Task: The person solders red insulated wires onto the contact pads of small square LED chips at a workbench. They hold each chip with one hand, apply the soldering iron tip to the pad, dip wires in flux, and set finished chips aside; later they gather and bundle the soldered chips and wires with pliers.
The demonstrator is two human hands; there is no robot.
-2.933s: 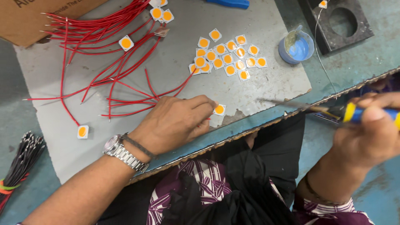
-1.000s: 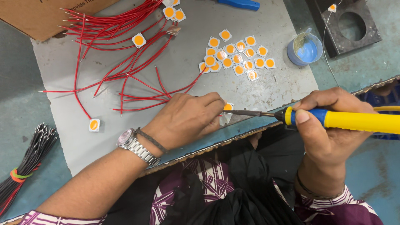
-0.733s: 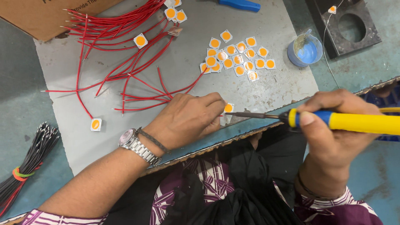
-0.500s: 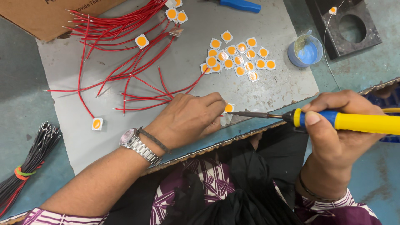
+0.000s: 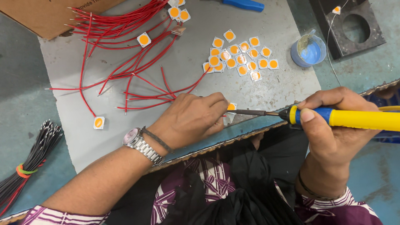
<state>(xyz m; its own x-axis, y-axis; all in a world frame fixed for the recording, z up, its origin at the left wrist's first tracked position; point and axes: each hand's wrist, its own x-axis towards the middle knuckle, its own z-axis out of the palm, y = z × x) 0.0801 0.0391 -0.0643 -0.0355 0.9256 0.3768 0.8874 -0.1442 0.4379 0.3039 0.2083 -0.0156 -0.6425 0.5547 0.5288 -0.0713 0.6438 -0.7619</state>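
Starting at the left edge, a bundle of thin black wires tied with orange and green bands point(image 5: 26, 166) lay on the blue-green bench point(image 5: 25, 100), well apart from your hands. Beside it, one small white square chip with an orange disc, joined to a red wire point(image 5: 98, 122), sat alone on the grey sheet of board point(image 5: 266, 83), seemingly set aside from the rest. Above it the loose bunch of red wires point(image 5: 121, 46) fanned out from near the brown cardboard box point(image 5: 54, 14), their free ends running toward you, probably so each could be drawn in turn.

Your left hand point(image 5: 189, 121), with a metal wristwatch point(image 5: 139, 143) on the wrist, rested flat on the sheet with its fingers pressed together and curled down, pinning a red wire end against the small white square chip with the orange disc point(image 5: 231, 106) at the near edge, so neither could slide. You held the metal tip of the yellow-and-blue-handled soldering iron point(image 5: 346, 118) right at that chip, touching or just beside it. Your right hand point(image 5: 333, 133) was wrapped round the handle, thumb on top to steady it.

Farther back, a cluster of loose orange-disc chips point(image 5: 239, 58) and a small round blue tub point(image 5: 309, 51) sat within reach.
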